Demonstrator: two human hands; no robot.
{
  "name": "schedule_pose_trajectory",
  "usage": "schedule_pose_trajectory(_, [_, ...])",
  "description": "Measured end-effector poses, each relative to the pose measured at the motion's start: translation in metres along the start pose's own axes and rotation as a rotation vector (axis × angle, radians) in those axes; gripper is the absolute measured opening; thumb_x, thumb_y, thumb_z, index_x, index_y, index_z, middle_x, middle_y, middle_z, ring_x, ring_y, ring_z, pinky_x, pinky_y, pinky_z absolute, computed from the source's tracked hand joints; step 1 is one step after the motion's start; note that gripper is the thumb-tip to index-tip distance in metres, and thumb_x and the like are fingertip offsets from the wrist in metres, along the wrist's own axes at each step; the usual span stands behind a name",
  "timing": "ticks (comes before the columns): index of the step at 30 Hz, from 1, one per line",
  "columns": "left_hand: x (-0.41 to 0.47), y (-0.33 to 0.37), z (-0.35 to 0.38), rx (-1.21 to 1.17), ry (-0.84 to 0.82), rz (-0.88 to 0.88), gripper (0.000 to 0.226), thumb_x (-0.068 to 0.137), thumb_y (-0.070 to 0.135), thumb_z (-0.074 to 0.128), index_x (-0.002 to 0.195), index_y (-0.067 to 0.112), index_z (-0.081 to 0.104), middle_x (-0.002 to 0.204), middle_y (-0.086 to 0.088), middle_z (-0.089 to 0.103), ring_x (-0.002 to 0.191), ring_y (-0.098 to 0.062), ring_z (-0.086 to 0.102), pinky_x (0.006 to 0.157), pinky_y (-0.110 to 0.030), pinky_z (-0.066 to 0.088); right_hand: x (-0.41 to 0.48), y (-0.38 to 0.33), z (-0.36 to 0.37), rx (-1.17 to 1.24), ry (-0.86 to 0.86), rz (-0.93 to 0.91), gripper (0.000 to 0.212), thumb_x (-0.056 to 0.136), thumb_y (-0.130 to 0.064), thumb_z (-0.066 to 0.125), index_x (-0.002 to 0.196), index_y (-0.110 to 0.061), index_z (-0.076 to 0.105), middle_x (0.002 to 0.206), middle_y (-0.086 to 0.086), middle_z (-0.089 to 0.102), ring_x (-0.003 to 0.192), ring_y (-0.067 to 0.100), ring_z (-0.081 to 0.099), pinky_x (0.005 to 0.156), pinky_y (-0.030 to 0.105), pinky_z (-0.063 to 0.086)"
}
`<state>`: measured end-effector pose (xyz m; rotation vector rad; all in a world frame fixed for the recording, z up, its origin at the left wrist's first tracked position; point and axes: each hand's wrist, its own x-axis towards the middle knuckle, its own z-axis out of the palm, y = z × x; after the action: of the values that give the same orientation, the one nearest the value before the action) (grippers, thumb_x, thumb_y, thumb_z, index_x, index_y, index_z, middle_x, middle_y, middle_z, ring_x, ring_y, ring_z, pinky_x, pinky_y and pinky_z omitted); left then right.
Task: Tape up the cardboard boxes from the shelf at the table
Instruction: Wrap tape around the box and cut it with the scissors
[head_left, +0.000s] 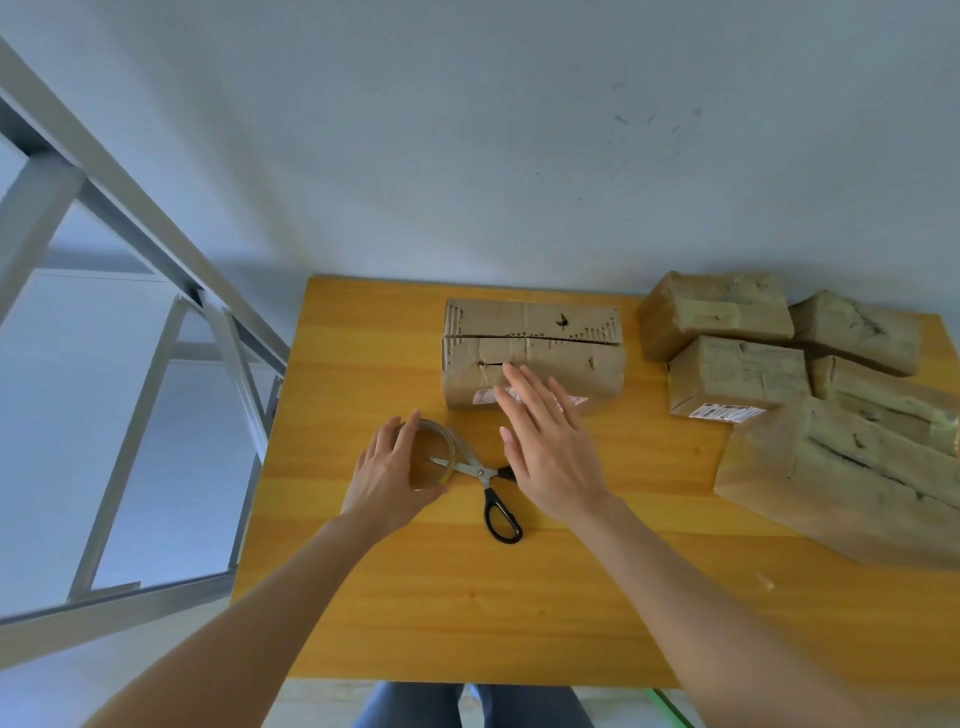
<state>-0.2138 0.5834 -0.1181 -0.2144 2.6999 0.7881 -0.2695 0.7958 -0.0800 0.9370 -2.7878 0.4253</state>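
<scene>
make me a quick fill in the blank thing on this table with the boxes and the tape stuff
1. The left hand grips the ____ roll.
2. The scissors lying on the table have ____ handles.
3. The right hand, fingers straight, holds ____.
4. The pile of boxes lies at the table's ____ side.

Missing words: tape; black; nothing; right

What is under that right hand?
The scissors: one black handle loop shows fully, the other is mostly covered by the right hand. It also hides the middle of the label on the cardboard box.
</scene>
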Motion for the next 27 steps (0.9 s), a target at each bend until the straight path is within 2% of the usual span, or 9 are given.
schedule_pose_trajectory(2, [0.001, 0.001, 0.0, -0.027, 0.014, -0.03, 0.109, 0.076, 0.041, 0.078, 0.154, 0.015, 0.006, 0.15, -0.002, 0.024, 0.133, -0.026, 0.035, 0.097, -0.035, 0.043, -0.003, -0.005, 0.004, 0.005, -0.01, -0.03, 0.041, 0.1, -0.019, 0.042, 0.137, -0.005, 0.052, 0.153, 0.012, 0.038, 0.143, 0.024, 0.033, 0.118, 0.044, 0.026])
schedule_pose_trajectory(6, [-0.005, -0.004, -0.003, -0.05, 0.04, 0.083, 0.102, 0.068, 0.029, 0.084, 0.147, 0.007, 0.024, 0.146, -0.005, 0.031, 0.131, -0.028, 0.039, 0.098, -0.034, 0.043, -0.004, -0.017, 0.006, 0.059, 0.0, -0.082, 0.034, 0.097, -0.014, 0.043, 0.126, -0.004, 0.057, 0.145, 0.014, 0.049, 0.136, 0.026, 0.043, 0.116, 0.039, 0.031])
schedule_pose_trajectory(8, [-0.013, -0.005, -0.01, -0.091, 0.056, 0.168, 0.097, 0.064, 0.025, 0.085, 0.143, 0.01, 0.029, 0.142, -0.004, 0.036, 0.127, -0.028, 0.043, 0.095, -0.034, 0.044, -0.001, -0.023, 0.005, 0.122, -0.015, -0.09, 0.033, 0.091, -0.005, 0.052, 0.124, -0.003, 0.056, 0.137, 0.016, 0.054, 0.126, 0.029, 0.052, 0.106, 0.041, 0.045])
schedule_pose_trajectory(10, [-0.021, -0.003, -0.02, -0.137, 0.082, 0.212, 0.095, 0.064, 0.024, 0.084, 0.141, 0.013, 0.03, 0.138, -0.001, 0.039, 0.122, -0.024, 0.045, 0.09, -0.031, 0.044, 0.004, -0.03, -0.001, 0.215, -0.083, -0.065, 0.046, 0.082, 0.007, 0.062, 0.126, -0.001, 0.055, 0.132, 0.015, 0.057, 0.119, 0.032, 0.057, 0.093, 0.044, 0.054])
schedule_pose_trajectory(13, [-0.029, 0.003, -0.041, -0.198, 0.11, 0.246, 0.095, 0.064, 0.02, 0.083, 0.142, 0.016, 0.03, 0.133, 0.006, 0.04, 0.118, -0.018, 0.046, 0.087, -0.021, 0.038, 0.016, -0.043, -0.013, 0.35, -0.231, 0.021, 0.061, 0.089, 0.008, 0.054, 0.146, -0.007, 0.04, 0.15, 0.008, 0.042, 0.136, 0.025, 0.042, 0.106, 0.036, 0.043])
schedule_pose_trajectory(16, [-0.033, 0.006, -0.063, -0.215, 0.097, 0.28, 0.098, 0.063, 0.019, 0.082, 0.143, 0.028, 0.026, 0.134, 0.016, 0.036, 0.119, -0.015, 0.046, 0.086, -0.019, 0.038, 0.031, -0.054, -0.023, 0.455, -0.301, 0.123, 0.051, 0.101, -0.006, 0.043, 0.15, -0.014, 0.034, 0.153, 0.002, 0.039, 0.139, 0.018, 0.038, 0.11, 0.031, 0.037])
schedule_pose_trajectory(19, [-0.033, 0.008, -0.082, -0.195, 0.059, 0.337, 0.102, 0.062, 0.019, 0.082, 0.141, 0.039, 0.021, 0.144, 0.022, 0.028, 0.125, -0.008, 0.043, 0.093, -0.02, 0.042, 0.046, -0.062, -0.034, 0.585, -0.255, 0.2, 0.037, 0.104, -0.018, 0.041, 0.14, -0.012, 0.048, 0.14, 0.003, 0.053, 0.127, 0.017, 0.051, 0.103, 0.031, 0.043])
schedule_pose_trajectory(23, [-0.029, 0.012, -0.1, -0.202, -0.011, 0.375, 0.099, 0.065, 0.016, 0.077, 0.144, 0.039, 0.022, 0.155, 0.019, 0.017, 0.135, -0.006, 0.033, 0.106, -0.027, 0.036, 0.06, -0.06, -0.047, 0.652, -0.239, 0.244, 0.024, 0.101, -0.017, 0.05, 0.121, -0.012, 0.063, 0.116, 0.001, 0.062, 0.104, 0.013, 0.057, 0.088, 0.023, 0.046])
schedule_pose_trajectory(27, [-0.026, 0.02, -0.115, -0.342, -0.055, 0.33, 0.097, 0.065, 0.009, 0.074, 0.141, 0.045, 0.025, 0.142, 0.014, 0.037, 0.126, -0.007, 0.044, 0.101, -0.028, 0.045, 0.068, -0.055, -0.055, 0.772, -0.199, 0.345, 0.008, 0.097, -0.016, 0.058, 0.097, -0.014, 0.066, 0.092, -0.005, 0.064, 0.086, 0.008, 0.058, 0.074, 0.018, 0.043])
